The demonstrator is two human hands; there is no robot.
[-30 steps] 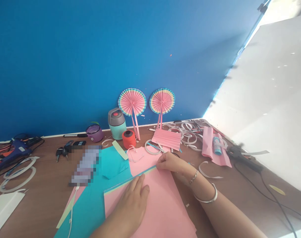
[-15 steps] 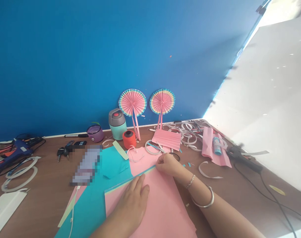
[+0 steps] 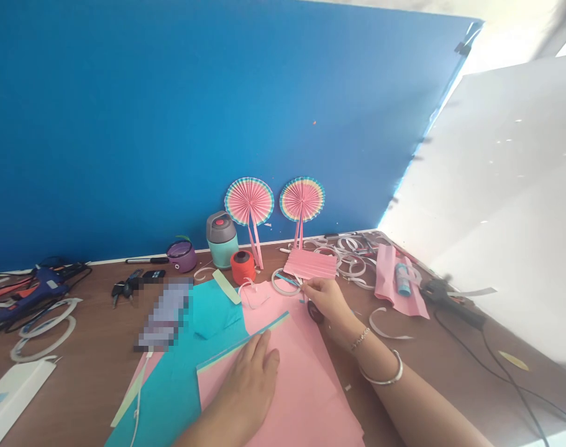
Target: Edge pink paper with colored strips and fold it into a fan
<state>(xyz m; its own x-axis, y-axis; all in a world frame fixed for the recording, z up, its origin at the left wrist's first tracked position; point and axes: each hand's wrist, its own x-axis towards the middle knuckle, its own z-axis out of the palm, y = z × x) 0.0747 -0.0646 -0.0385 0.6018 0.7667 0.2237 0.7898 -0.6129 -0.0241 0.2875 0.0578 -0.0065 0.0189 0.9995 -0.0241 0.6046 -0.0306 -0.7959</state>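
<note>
My left hand (image 3: 250,379) lies flat, fingers stretched out, on a pink paper sheet (image 3: 305,385) with blue and pale yellow strips along its far edge. Beyond that edge, my right hand (image 3: 329,304) is closed around scissors, whose dark handle loop (image 3: 315,312) shows below the fingers. The blades are mostly hidden by the hand. Close by are a white paper ring (image 3: 279,287) and a pleated pink paper (image 3: 310,263). More pink paper (image 3: 259,310) and a blue sheet (image 3: 171,379) lie under the sheet.
Two round pleated fans (image 3: 249,202) lean on the blue wall. In front stand a teal flask (image 3: 223,248), a red spool-like object (image 3: 243,268) and a purple cup (image 3: 181,256). Curled paper strips (image 3: 352,264) and a glue gun (image 3: 455,304) lie right; another glue gun (image 3: 45,285) lies left.
My right hand has left the sheet's far edge and moved slightly up and right, onto the scissors. The scissors' handle has shifted with it. My left hand stays put. The view has tilted slightly.
</note>
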